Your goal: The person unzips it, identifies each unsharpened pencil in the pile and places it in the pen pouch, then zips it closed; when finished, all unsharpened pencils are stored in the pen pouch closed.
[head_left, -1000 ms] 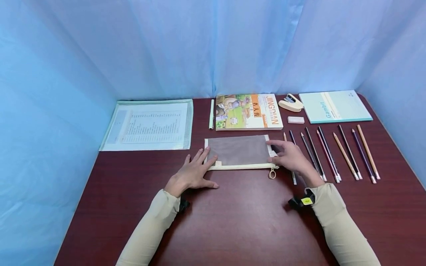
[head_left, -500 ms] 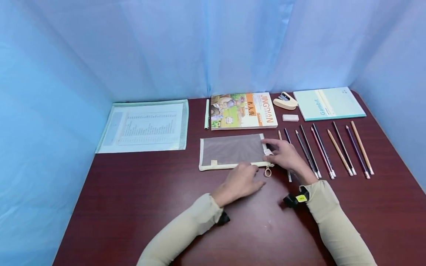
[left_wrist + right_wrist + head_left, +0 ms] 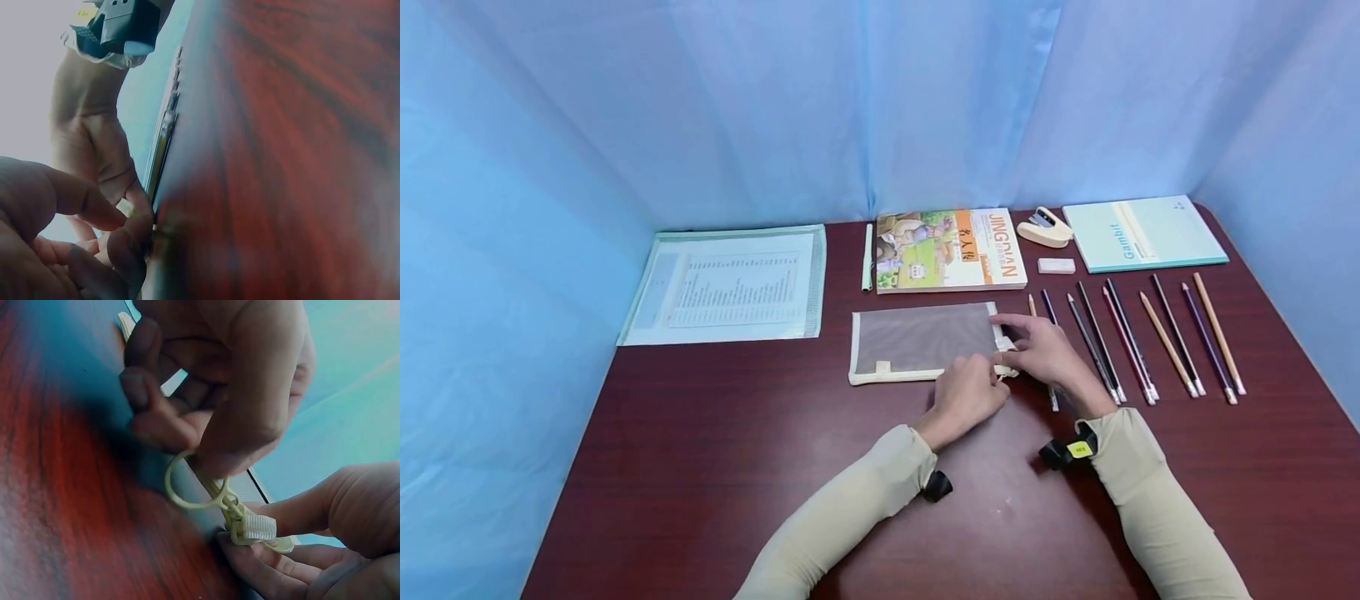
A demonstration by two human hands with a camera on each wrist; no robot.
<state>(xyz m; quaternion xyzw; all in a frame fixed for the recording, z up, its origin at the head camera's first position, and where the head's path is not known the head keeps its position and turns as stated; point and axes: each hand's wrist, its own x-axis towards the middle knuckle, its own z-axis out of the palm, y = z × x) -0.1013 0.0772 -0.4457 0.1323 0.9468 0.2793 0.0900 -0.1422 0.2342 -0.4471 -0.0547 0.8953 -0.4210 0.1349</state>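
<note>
- The grey mesh zip pouch with cream fabric edging (image 3: pixel 922 340) lies flat near the middle of the dark red wooden worktop (image 3: pixel 775 467), its zip edge facing the near edge.
- The left hand (image 3: pixel 967 393) is at the pouch's near right corner. In the right wrist view its thumb and curled fingers (image 3: pixel 156 419) close on the cream ring pull of the zip (image 3: pixel 187 487); the grip is a tight pinch.
- The right hand (image 3: pixel 1043 350) rests on the pouch's right end. In the right wrist view its fingers (image 3: pixel 269 575) pinch the cream fabric tab (image 3: pixel 255 529) just beside the zip slider.
- The two hands touch or nearly touch at that corner; which of the two cannot be told.
- A row of loose pencils (image 3: pixel 1138 337) lies on the right side of the worktop, just beyond the right hand and parallel to one another.
- An illustrated paperback book (image 3: pixel 950 250) lies just behind the pouch, towards the far edge.
- A slim pale green pen (image 3: pixel 867 257) lies just beside the book's left edge.
- A cream stapler (image 3: pixel 1043 228) and a white eraser (image 3: pixel 1056 266) lie between the book and a light teal notebook (image 3: pixel 1142 233) near the far right corner.
- A transparent document folder with a printed sheet (image 3: pixel 730 283) lies at the far left corner, well apart from the hands.
</note>
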